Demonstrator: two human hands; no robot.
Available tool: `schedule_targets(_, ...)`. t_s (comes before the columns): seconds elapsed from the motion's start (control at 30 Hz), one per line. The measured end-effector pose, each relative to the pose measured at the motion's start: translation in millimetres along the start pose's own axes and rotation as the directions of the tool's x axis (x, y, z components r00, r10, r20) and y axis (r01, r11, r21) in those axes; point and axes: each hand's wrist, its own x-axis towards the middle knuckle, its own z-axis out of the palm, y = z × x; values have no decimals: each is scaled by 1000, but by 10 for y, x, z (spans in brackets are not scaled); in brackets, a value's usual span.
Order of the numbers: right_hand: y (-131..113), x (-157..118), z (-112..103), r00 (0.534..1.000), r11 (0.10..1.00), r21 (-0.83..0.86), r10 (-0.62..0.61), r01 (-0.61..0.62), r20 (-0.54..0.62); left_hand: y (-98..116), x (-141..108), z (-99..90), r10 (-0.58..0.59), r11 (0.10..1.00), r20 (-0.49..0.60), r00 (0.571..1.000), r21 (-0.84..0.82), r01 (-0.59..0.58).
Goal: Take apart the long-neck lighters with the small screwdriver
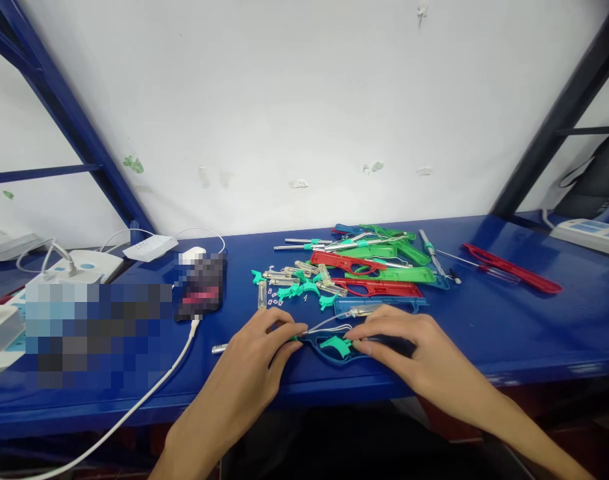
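Note:
My left hand (251, 363) is closed in a pinch on the front end of an opened blue lighter casing (340, 362). A metal lighter tube (219, 349) sticks out to the left behind that hand. My right hand (417, 347) has its thumb and forefinger pinched at the casing's middle, beside a green trigger (337, 345) in the guard loop. The rest of the casing lies partly hidden under my right palm. Pale wires (329, 329) run above the casing between both hands. Just behind my right fingers is a clear fuel tank (361, 311).
Behind my hands lie red casing halves (347, 261), green casing halves (409, 274), loose green triggers (297, 289) and several clear tanks (284, 275). Far right are a red casing (514, 268) and a thin screwdriver. Left are a phone (200, 290), its white cable (149, 390) and power strips.

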Motion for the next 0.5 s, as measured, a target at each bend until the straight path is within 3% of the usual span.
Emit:
schedule_targets(0.3,3,8,-4,1000,1000,4,-22,22,-1,-82,26,-2,79,996,-39,996,-37,-80)
schedule_targets(0.5,-15,9,-3,1000,1000,-6,-25,25,2,-69,15,-38,31,998,2,1000,-49,-31)
